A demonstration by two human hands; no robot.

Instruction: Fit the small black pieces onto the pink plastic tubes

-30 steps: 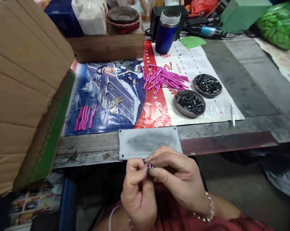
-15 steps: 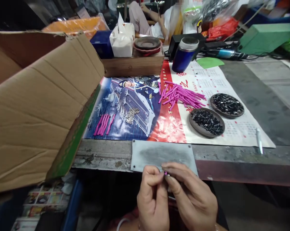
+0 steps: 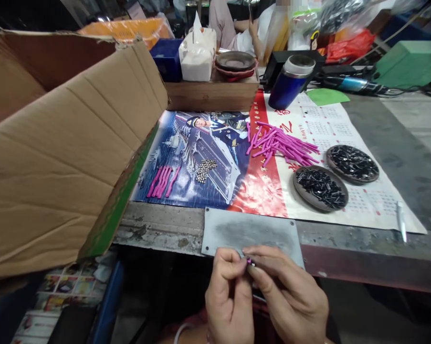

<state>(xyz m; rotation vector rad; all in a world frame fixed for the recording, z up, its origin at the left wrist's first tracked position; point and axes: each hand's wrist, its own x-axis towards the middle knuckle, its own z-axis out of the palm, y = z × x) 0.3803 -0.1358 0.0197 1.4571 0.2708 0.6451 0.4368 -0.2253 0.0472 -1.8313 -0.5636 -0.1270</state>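
Both hands meet at the table's front edge, just below a grey plate (image 3: 251, 231). My left hand (image 3: 229, 296) is closed, thumb and fingers pinched on a small magenta piece (image 3: 250, 261). My right hand (image 3: 290, 296) pinches at the same piece from the other side, where a tiny shiny bit shows; most of it is hidden by the fingertips. Beyond lie a pile of magenta sticks (image 3: 285, 143), a smaller row of magenta sticks (image 3: 161, 181), a cluster of small silvery beads (image 3: 205, 169), and two round dishes (image 3: 320, 188) (image 3: 352, 163) of dark slim pieces.
A big open cardboard box (image 3: 65, 157) stands at the left. Behind are a wooden box (image 3: 208, 95), tissues (image 3: 197, 57), a blue cup (image 3: 290, 83) and a green box (image 3: 410, 62). A white pen-like item (image 3: 401, 222) lies at right. A person sits beyond the table.
The view has shifted, so the table's things appear farther right. Both hands stay together, and the small magenta piece between the fingertips looks slightly turned.
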